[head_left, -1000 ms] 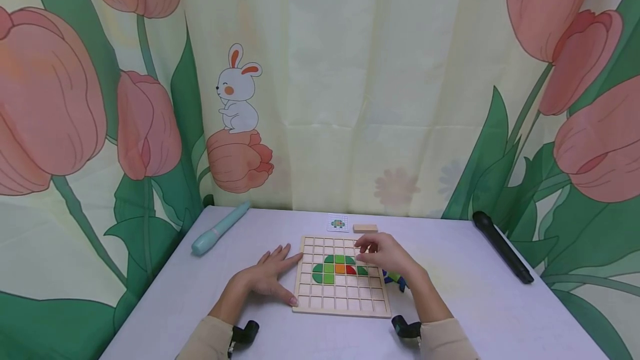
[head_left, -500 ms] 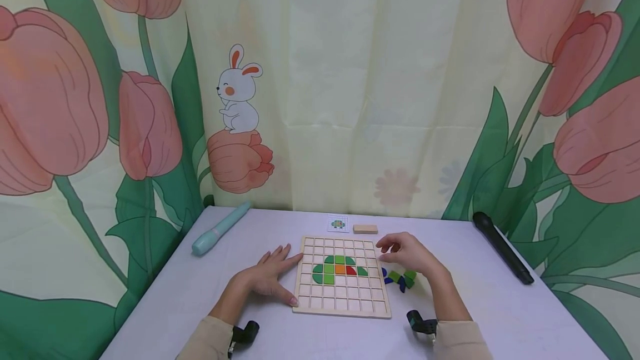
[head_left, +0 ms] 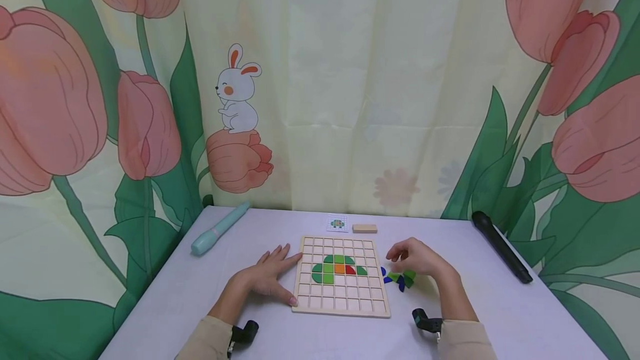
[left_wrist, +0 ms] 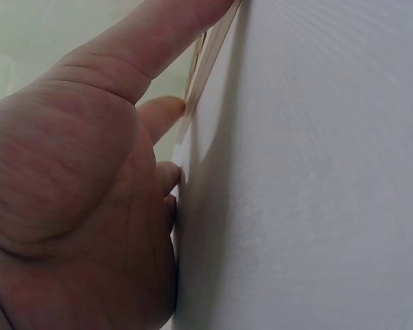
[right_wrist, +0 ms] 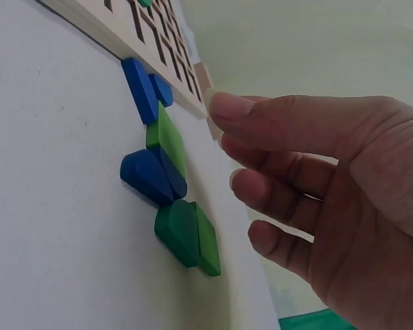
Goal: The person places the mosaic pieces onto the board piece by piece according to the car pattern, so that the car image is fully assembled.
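A wooden grid board (head_left: 350, 308) lies on the table, with green, orange and red tiles (head_left: 339, 268) set in its middle cells. My left hand (head_left: 269, 278) rests at the board's left side, fingers spread, thumb and index finger touching its edge. In the left wrist view the thumb (left_wrist: 151, 45) reaches the wooden rim. My right hand (head_left: 419, 257) hovers right of the board with loosely bent fingers and nothing between them. Below its fingertips lies a small pile of blue and green blocks (right_wrist: 177, 230), some with rounded edges, close by the board's right edge.
Behind the board lie a small pattern card (head_left: 337, 223) and a plain wooden block (head_left: 365, 229). A light-blue stick-shaped object (head_left: 220, 229) lies at the table's left edge, a black one (head_left: 502, 246) at the right. A tulip-print curtain (head_left: 325, 99) hangs behind the table.
My right hand has moved right, from over the board's upper right to above the loose blocks, which now show more fully. My left hand and the board have stayed in place.
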Tool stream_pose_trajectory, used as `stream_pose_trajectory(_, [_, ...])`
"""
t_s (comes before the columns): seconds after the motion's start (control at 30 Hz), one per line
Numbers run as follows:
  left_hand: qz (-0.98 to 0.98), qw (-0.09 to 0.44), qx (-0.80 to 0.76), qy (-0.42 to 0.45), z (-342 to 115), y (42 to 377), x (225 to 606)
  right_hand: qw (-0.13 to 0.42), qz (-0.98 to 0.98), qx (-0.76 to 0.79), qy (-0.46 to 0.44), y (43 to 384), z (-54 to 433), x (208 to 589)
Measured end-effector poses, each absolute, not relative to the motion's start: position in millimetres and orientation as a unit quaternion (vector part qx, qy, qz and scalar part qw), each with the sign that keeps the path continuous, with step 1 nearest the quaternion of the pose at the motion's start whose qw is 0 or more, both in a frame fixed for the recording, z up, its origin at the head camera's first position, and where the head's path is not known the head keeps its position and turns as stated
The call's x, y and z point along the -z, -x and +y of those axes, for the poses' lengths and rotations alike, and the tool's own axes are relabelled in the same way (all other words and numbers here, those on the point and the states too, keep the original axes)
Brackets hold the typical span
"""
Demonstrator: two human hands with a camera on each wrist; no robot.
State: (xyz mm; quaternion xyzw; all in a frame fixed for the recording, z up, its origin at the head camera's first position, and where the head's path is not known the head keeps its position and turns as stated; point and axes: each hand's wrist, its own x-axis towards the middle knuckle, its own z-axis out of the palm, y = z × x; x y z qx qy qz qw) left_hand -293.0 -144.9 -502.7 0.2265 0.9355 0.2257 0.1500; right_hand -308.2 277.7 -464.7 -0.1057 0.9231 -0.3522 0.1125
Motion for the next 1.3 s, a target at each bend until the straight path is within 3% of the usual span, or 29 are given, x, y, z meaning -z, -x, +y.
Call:
stream_pose_trajectory(0.33, [0.935, 0.147, -0.227, -0.23, -146, 293, 502, 0.143, 0.923, 0.345, 0.089, 303, 278, 467])
stream_pose_trajectory(1.3, [0.935, 0.149, -0.229, -0.228, -146, 293, 502, 0.134, 0.926, 0.343, 0.088, 307, 269, 473])
